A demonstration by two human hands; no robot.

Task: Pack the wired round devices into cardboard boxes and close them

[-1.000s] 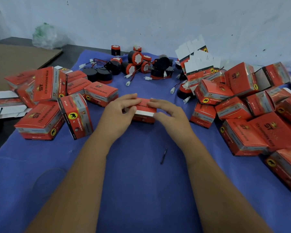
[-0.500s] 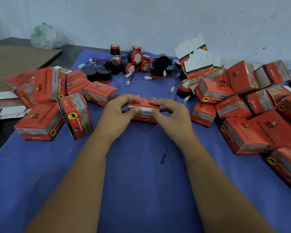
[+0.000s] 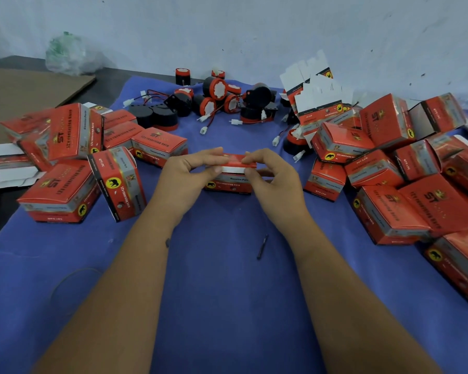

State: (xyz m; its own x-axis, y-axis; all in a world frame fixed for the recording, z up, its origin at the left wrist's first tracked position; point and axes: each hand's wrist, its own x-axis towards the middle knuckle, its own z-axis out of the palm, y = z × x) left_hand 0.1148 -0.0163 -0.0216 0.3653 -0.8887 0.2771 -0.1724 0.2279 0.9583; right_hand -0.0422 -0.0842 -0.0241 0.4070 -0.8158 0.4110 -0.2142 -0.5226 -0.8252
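Both hands' grip on red box (image 3: 233,182); blue cloth (image 3: 227,306), white wall (image 3: 254,31).

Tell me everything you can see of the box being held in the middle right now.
The held box is a small red glossy cardboard carton with a grey band, a yellow elephant badge and "12v reversing horn" printed on its near face. It sits on the blue cloth, centre of the table. Its top flap is not fully tucked; a white edge shows beneath it. The left hand and right hand pinch the flap from either side, thumbs at the front. Its contents are hidden.
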